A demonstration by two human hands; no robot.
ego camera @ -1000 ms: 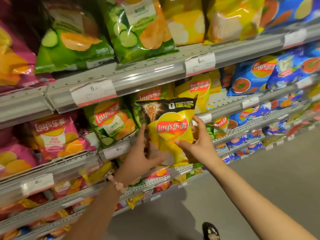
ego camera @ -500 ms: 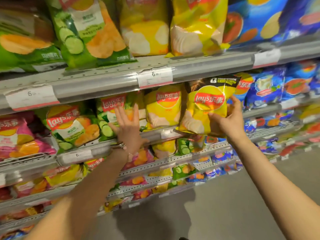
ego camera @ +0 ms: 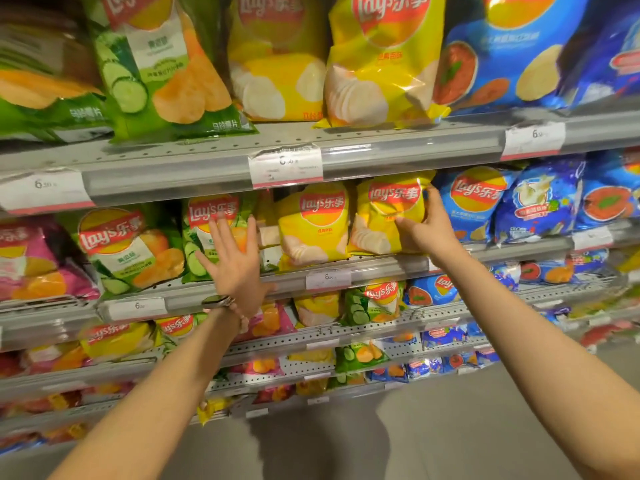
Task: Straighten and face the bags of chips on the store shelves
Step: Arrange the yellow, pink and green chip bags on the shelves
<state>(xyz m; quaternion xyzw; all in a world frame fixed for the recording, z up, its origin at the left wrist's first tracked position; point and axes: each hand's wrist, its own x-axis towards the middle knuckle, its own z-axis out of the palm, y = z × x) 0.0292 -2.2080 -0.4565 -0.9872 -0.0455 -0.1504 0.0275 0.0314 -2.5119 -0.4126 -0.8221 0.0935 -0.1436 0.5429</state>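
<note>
A yellow Lay's bag (ego camera: 388,216) stands upright on the second shelf (ego camera: 381,266), face forward. My right hand (ego camera: 427,225) grips its right edge, thumb on the front. A second yellow bag (ego camera: 313,225) stands just left of it. My left hand (ego camera: 233,259) is open with fingers spread, raised in front of a green cucumber bag (ego camera: 204,233) on the same shelf; whether it touches the bag is unclear. Another green bag (ego camera: 128,247) leans further left.
Blue bags (ego camera: 478,202) fill the shelf to the right, pink bags (ego camera: 31,261) the left. The top shelf (ego camera: 398,150) holds larger green, yellow and blue bags. Lower shelves carry smaller bags. Grey floor (ego camera: 450,427) lies below.
The bag with the dark top band left both hands and went onto the shelf with my right hand; it is no longer visible. My left hand let go and opened. The view shifted right.
</note>
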